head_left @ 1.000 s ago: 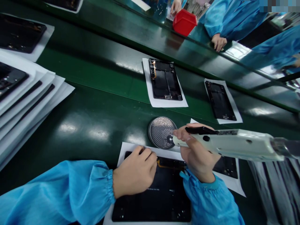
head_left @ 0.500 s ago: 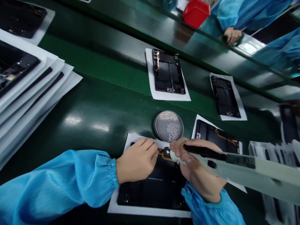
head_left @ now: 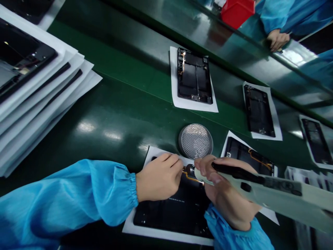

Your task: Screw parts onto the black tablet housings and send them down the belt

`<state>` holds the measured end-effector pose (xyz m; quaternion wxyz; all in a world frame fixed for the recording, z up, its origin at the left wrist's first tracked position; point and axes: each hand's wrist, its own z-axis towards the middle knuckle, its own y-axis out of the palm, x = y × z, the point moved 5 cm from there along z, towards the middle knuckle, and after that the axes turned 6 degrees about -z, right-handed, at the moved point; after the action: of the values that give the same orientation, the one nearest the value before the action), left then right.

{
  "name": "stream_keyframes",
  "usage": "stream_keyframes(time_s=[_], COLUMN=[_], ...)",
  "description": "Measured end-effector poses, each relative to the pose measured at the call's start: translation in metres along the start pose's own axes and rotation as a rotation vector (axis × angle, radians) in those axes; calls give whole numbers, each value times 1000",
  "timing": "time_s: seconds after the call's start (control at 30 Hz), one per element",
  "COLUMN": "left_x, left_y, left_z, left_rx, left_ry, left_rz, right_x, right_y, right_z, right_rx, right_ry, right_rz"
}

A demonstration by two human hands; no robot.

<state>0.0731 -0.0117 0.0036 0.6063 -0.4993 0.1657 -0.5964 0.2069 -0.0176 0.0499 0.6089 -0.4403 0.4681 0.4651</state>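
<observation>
My left hand rests with curled fingers on the top edge of a black device housing, which lies on a white paper sheet. An orange flex cable runs across the housing near those fingertips. My right hand grips a white electric screwdriver. Its metal bit points down at the flex cable, close to my left fingertips. My hands hide much of the housing's upper part.
A round metal screw tray sits just above my hands on the green conveyor belt. Several black housings on paper lie around it, with a tall paper-layered stack at left. A co-worker's hand and a red bin are beyond.
The screwdriver bit has moved from beside the screw tray down to the orange flex cable. The whole scene has shifted right and up in view as my head moved.
</observation>
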Motion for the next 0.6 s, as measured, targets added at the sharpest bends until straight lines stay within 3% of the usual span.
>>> stream_keyframes(time_s=[0.3,0.6], left_x=[-15,-19], left_y=[-2,-2], left_z=[1,-3], left_rx=[-14,12], left_ry=[-174,-164], left_rz=[-197,-222], right_x=[-14,-25], right_y=[4,11], right_z=[-2,-1], right_rx=[22,-66], right_ry=[62,139], right_rz=[60,37])
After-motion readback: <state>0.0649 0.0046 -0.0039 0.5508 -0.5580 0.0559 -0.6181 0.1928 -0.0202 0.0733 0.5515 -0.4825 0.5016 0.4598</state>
